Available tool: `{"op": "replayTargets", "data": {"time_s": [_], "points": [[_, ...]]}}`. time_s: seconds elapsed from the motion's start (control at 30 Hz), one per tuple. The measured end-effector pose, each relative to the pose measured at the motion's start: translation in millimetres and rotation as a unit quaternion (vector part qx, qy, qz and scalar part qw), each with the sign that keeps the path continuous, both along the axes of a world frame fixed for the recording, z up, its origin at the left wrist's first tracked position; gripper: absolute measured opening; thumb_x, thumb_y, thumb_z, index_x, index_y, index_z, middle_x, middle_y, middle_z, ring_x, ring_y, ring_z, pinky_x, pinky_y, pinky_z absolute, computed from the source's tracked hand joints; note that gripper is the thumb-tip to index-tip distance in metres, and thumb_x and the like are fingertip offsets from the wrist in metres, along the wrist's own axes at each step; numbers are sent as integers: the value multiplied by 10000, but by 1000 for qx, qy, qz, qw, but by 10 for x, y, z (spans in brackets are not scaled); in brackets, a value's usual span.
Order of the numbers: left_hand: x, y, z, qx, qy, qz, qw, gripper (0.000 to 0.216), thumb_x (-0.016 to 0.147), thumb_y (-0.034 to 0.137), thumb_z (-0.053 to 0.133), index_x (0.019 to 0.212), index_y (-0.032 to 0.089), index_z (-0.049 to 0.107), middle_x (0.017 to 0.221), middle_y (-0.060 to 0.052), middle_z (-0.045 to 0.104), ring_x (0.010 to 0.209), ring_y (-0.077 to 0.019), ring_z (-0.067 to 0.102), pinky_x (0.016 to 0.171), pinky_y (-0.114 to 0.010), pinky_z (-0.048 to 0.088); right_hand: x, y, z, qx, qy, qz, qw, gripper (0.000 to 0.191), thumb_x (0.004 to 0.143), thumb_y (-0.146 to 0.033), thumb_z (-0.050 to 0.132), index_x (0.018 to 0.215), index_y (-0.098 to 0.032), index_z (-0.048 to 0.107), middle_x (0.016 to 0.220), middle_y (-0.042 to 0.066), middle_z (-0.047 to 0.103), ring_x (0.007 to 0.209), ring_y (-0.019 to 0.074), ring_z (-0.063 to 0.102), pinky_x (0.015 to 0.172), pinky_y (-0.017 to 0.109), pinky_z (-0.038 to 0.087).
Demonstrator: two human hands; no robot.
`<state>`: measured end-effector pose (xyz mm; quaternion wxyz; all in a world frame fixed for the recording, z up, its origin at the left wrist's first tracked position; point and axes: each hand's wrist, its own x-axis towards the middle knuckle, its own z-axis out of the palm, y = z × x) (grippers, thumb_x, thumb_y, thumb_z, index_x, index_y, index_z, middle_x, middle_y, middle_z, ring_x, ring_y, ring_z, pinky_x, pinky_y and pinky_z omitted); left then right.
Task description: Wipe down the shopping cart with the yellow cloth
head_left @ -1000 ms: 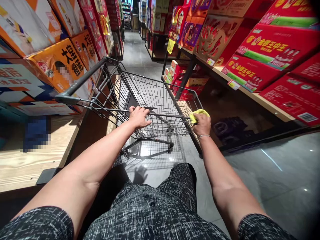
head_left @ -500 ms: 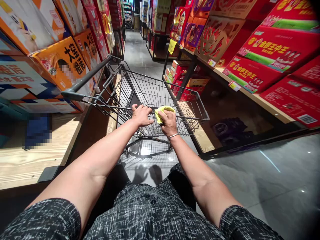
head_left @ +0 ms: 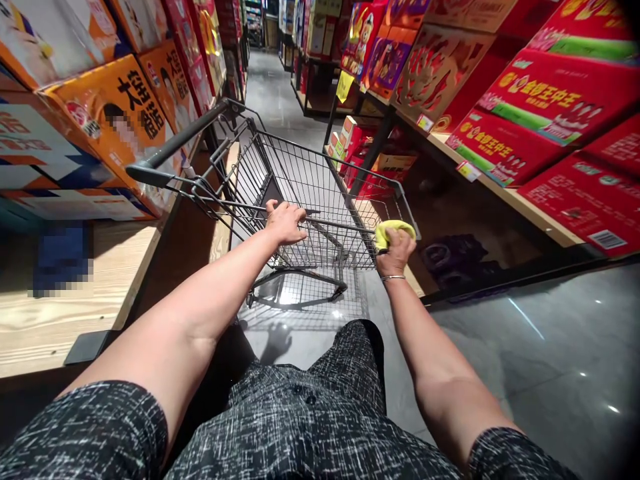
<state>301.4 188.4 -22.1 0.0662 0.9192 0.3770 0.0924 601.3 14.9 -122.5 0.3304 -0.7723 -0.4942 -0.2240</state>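
Note:
A grey wire shopping cart (head_left: 300,173) stands sideways in front of me, its handle (head_left: 175,143) off to the left. My left hand (head_left: 286,222) is hooked over the cart's near top rail, fingers bent across the bar and thumb toward the right. Bunched in my right hand (head_left: 397,255) is a yellow cloth (head_left: 400,229), pressed to the same rail near the cart's right corner. The palm and part of the cloth are hidden by my fingers.
Orange drink boxes (head_left: 125,113) are stacked on a wooden shelf (head_left: 110,280) at left. Red gift boxes (head_left: 535,100) fill the right shelf, with dark bags (head_left: 455,263) below it. A tiled aisle (head_left: 273,87) runs ahead between displays.
My right hand has slid the yellow cloth rightward along the rail, from beside my left hand to the cart's right corner. My left hand has stayed almost in place.

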Motion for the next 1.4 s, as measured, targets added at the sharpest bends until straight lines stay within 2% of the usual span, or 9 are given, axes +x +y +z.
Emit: {"op": "replayTargets", "data": {"time_s": [0.2,0.4,0.6,0.73,0.93,1.07,1.2,1.3,1.4], "points": [[20,163,3,-8,5,-10,1000,230,807,389,655,1009,283,677,1139,-45,698,1162,-317,530,1106,-563,197,-774,319,-186,-101,-51,116,987,507,885,-129,521,1315,-327,702,1243,95,563,1199,308,407,1106,514,393],[-29,283,25,-4,17,-16,1000,275,838,466,655,1038,280,686,1136,-46,702,1171,-313,541,1124,-555,214,-785,249,-673,-284,-44,136,948,506,934,-115,478,1309,-369,704,1249,95,642,1193,301,434,1068,504,434],[91,128,48,26,58,-17,998,504,897,424,626,1384,297,599,1399,-91,619,1386,-356,429,1206,-605,94,-829,195,-899,-415,-31,152,896,503,958,-131,476,1364,-361,665,1461,84,589,1301,320,438,1032,481,454],[259,-13,-19,8,56,-81,995,751,871,405,657,1572,295,412,1568,-76,495,1503,-336,316,1242,-558,82,-803,231,-732,-334,-55,187,922,425,980,-163,490,1301,-331,711,1400,80,629,1256,295,460,996,437,464],[260,-1,-114,3,11,-95,995,685,858,367,662,1520,324,492,1563,-32,518,1530,-287,311,1264,-509,88,-770,423,-457,-62,-107,171,978,388,980,-217,559,1316,-346,705,1268,78,636,1222,278,441,1119,464,385],[215,-6,-134,3,3,-95,995,664,857,333,663,1504,337,512,1556,-18,527,1534,-279,314,1268,-509,82,-838,451,-698,-184,-69,142,970,437,993,-191,499,1334,-391,687,1203,75,656,1170,278,456,1083,465,393],[207,-37,-146,7,7,-92,996,681,859,314,660,1519,348,494,1525,-18,548,1512,-277,342,1264,-500,87,-831,254,-1130,-366,-25,159,917,419,954,-153,518,1241,-378,723,1312,48,638,1212,271,478,1022,419,433],[208,-34,-150,5,9,-95,995,679,861,304,654,1521,341,496,1492,-28,569,1492,-276,367,1258,-493,108,-752,93,-1277,-391,-16,154,907,335,917,-144,565,1116,-319,771,1282,68,661,1204,281,509,980,413,461],[204,-11,-169,5,6,-98,995,670,867,291,646,1520,338,501,1492,-28,573,1518,-277,338,1265,-499,89,-653,38,-1150,-378,-18,149,914,409,945,-140,529,1241,-329,736,1386,84,627,1256,299,479,1028,461,448]]}}
